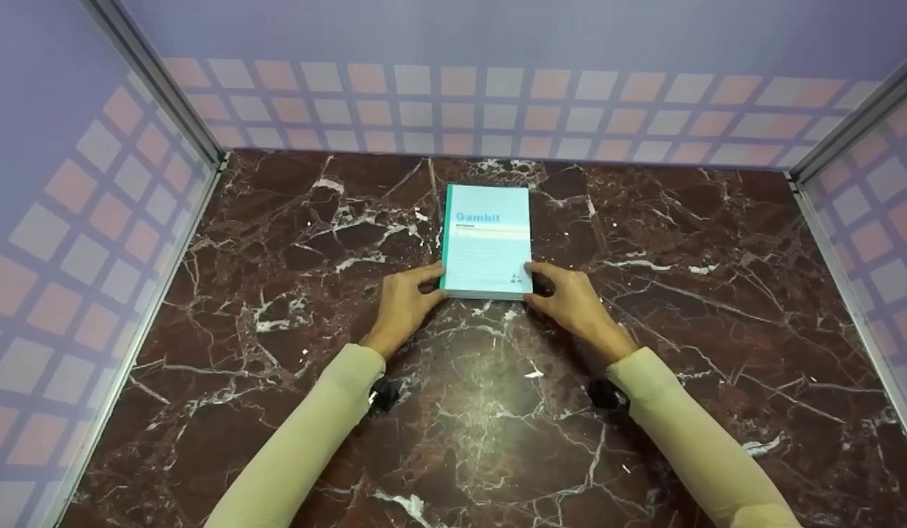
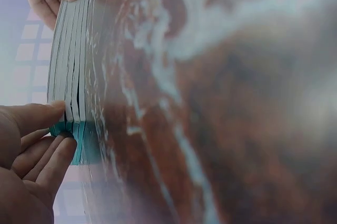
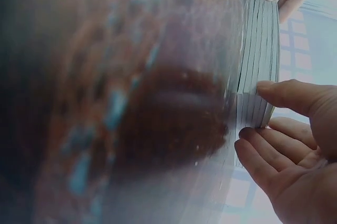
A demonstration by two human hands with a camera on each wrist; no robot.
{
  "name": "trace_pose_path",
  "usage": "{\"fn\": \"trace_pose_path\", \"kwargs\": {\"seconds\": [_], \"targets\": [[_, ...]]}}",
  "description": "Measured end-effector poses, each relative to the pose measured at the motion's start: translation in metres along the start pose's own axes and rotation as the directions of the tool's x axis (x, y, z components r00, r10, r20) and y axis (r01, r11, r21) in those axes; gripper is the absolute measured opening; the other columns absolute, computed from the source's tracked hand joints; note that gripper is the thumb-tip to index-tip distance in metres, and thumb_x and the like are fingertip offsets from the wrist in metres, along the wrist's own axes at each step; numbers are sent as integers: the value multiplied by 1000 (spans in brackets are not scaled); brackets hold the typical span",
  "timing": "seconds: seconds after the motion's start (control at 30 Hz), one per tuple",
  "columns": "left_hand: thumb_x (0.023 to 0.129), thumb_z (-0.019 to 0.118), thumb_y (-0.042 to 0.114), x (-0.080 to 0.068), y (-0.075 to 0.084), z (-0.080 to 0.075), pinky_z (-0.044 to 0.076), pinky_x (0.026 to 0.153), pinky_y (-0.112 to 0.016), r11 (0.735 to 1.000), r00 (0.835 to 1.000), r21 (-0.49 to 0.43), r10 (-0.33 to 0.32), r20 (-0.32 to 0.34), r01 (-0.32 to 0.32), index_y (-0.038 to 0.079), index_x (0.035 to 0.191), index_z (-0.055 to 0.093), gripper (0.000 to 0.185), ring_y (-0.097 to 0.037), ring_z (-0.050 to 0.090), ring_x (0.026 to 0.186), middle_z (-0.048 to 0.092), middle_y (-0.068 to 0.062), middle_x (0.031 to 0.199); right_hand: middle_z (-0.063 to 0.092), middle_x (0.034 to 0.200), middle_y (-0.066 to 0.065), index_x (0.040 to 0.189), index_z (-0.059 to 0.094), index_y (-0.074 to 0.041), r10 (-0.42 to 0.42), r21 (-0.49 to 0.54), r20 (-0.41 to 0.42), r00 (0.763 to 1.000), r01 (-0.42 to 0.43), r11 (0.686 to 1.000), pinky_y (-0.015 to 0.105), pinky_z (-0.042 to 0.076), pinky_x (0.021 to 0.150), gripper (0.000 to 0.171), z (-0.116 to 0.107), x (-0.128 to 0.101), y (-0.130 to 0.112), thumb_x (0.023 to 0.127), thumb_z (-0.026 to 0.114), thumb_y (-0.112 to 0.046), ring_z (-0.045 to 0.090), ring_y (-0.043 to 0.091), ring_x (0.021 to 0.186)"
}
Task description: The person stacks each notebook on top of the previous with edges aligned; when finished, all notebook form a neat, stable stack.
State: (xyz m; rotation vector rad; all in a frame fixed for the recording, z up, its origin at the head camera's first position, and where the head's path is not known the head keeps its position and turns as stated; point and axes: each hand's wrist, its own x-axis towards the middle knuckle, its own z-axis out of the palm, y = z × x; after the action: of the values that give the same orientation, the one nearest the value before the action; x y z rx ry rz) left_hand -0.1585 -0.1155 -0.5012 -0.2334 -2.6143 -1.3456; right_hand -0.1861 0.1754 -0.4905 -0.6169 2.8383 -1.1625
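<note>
Left hand (image 1: pixel 403 302) pinching my book (image 1: pixel 487 238) at its near-left corner | right hand (image 1: pixel 573 297) pinching near-right corner | book flat on marble table (image 1: pixel 277 367), long axis running away from me, both hands equally near.

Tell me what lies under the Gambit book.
The book lies flat on the dark red marble table; nothing else shows at its edges. Whatever its cover hides underneath cannot be seen.

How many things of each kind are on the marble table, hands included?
Book: 1
Hands: 2, the left hand and the right hand, each touching a near corner of the book
Total: 3
</note>
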Motion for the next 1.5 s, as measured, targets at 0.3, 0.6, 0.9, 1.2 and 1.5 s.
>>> {"fn": "trace_pose_path", "kwargs": {"seconds": [0.3,0.6,0.9,1.2,1.5], "targets": [[86,87,-3,0,0,1,61,96,-38,998,999,-48,-42,6,42,-1,127,76,43,-31,74,113,74,-16,126,70,131,25,141,66,2,8,-23,-7,1000,-9,1000,54,54,105,57,1,-1,-1,88,85,-6,69,43,118],[89,82,-6,2,1,4,62,91,-35,979,983,-112,-164,76,172,-1,143,64,57,-32,74,110,73,-23,124,67,134,29,150,52,9,63,3,8,998,-63,998,56,50,109,75,5,0,-2,85,88,-3,65,46,122],[87,85,-5,3,-2,4,61,92,-33,949,969,-196,-232,87,245,2,144,65,60,-28,74,109,74,-19,126,72,126,24,150,52,9,108,70,24,994,-109,992,50,57,101,73,4,2,0,86,85,0,74,37,108],[84,86,-8,6,-2,9,62,90,-32,921,963,-280,-256,89,271,0,140,67,60,-29,75,108,75,-19,123,70,129,25,153,47,10,123,79,32,992,-125,989,50,55,104,75,-1,-1,6,88,84,1,74,38,109],[85,85,-7,13,5,20,62,91,-32,921,959,-270,-258,114,280,1,141,67,59,-29,75,110,74,-18,125,71,128,25,151,52,8,136,85,10,991,-136,987,52,56,102,69,-9,-5,15,89,81,2,73,39,110]]}}
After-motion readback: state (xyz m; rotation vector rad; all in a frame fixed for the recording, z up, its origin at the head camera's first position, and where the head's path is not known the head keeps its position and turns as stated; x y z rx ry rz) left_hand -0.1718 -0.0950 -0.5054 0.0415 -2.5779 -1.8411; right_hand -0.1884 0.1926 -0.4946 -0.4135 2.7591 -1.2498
